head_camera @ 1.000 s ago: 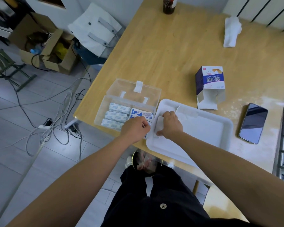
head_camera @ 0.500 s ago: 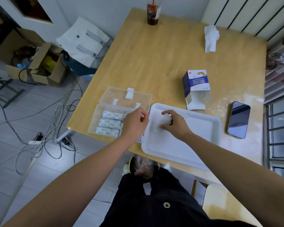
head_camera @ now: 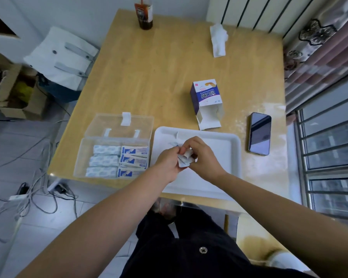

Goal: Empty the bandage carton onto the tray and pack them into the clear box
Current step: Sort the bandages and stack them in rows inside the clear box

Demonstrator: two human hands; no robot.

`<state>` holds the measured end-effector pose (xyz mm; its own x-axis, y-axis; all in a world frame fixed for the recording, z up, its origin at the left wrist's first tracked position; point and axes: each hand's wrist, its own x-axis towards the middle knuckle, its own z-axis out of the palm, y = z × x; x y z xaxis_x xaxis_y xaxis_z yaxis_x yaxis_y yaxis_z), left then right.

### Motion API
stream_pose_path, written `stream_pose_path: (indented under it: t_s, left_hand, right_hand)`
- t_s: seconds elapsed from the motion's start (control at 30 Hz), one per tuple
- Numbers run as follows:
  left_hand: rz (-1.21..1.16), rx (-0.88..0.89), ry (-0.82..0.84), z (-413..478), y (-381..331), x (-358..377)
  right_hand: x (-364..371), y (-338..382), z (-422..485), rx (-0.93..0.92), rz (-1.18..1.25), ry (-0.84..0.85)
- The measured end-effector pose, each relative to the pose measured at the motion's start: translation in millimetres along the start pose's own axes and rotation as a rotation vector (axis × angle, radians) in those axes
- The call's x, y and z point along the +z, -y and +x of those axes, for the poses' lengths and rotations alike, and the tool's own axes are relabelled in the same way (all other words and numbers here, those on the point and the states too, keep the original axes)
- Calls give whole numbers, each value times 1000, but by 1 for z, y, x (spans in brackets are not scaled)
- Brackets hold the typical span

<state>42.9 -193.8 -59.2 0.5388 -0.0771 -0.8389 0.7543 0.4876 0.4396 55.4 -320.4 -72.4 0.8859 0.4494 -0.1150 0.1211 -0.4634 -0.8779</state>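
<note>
Both the left hand (head_camera: 166, 163) and right hand (head_camera: 204, 160) pinch bandages (head_camera: 183, 163) in curled fingers (head_camera: 190, 140) over the tray (head_camera: 230, 142). The box (head_camera: 117, 125) lies at its nine o'clock, the carton (head_camera: 206, 99) at twelve.

The wooden bench (head_camera: 159, 77) carries an open-lidded clear box (head_camera: 82, 157) at its near left edge and a white tray (head_camera: 219, 153) just beside it. Behind the tray lies an opened carton (head_camera: 206, 97), with a phone (head_camera: 260, 133) to the right. A tissue (head_camera: 219, 40) and a bottle (head_camera: 145, 15) sit at the far end.
</note>
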Motion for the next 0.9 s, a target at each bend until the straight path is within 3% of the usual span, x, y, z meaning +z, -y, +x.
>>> stream_pose_path:
  t_s: [0.13,0.27,0.37,0.57,0.73,0.9]
  left_hand:
    - [-69,50,-109,15,3,-1]
    - [-57,90,-123,24,6,-3]
    - [8,78,-117,27,11,-2]
    - [-56,78,-54,26,13,7]
    - [40,96,-126,29,16,9]
    - [65,68,-213,37,21,4]
  right_hand:
    - [-10,-7,-5,9,21,51]
    - [-17,-20,-15,164,58,163]
    - [-16,-19,-11,341,255,58]
    - [-12,-24,4,557,313,58]
    - [-13,-26,3,602,376,41]
    - [-20,-36,2,614,192,-32]
